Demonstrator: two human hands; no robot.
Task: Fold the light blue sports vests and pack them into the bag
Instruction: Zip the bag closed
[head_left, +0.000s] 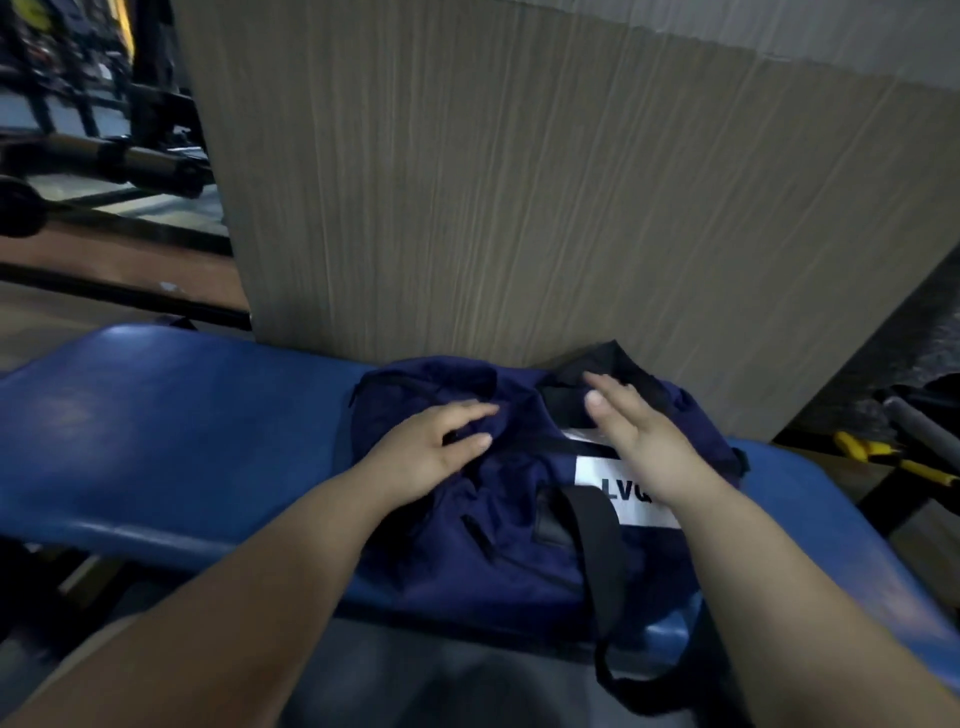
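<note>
Left forearm (234, 597) and right forearm (779, 597), both bare, reach forward from the bottom edge to a dark navy bag (498, 551). The bag lies under both hands on a blue padded bench (171, 436).

The left hand (421, 457) rests on the crumpled top of the bag. Its fingers are loosely extended and lie on the fabric, gripping nothing. The right hand (628, 426) is flat, with its fingers straight and close together. It sits over a black part of the bag just beyond the left hand's fingertips. Whether the palm presses the bag or hovers just above it cannot be told.

Beneath the right wrist is a white label (597, 478) with dark letters, partly covered by the arm. A black strap (602, 551) runs from between the two wrists down over the front edge of the bench.

Beyond the hands, a wood-grain panel (519, 208) stands upright, touching the far side of the bag. Dark gym equipment (104, 156) stands far off past the left hand. A yellow-handled tool (872, 452) lies low down, out beyond the right hand.
</note>
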